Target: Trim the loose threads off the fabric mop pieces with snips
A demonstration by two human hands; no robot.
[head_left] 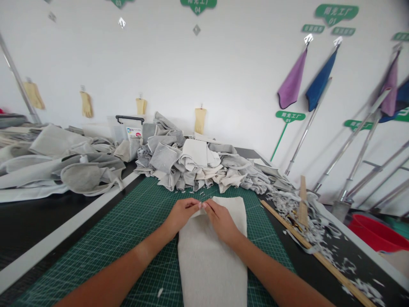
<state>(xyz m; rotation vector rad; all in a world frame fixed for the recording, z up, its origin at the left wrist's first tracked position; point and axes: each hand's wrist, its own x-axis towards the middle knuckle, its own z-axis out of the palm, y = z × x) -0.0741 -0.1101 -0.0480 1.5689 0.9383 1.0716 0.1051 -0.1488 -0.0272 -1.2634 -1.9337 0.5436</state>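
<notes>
A long piece of light grey fabric lies lengthwise on the green cutting mat. At its far left corner my left hand pinches the edge between thumb and forefinger. My right hand pinches the same edge right beside it, and the fingertips of both hands nearly meet. Between them the edge is lifted a little off the mat. The far right corner of the fabric lies flat. Just beyond my hands rises a heap of grey fabric pieces.
More grey cloth is piled at the left. On the right lie a long wooden strip, a shorter wooden piece and many fabric scraps. A red basin and leaning poles stand beyond the table's right edge.
</notes>
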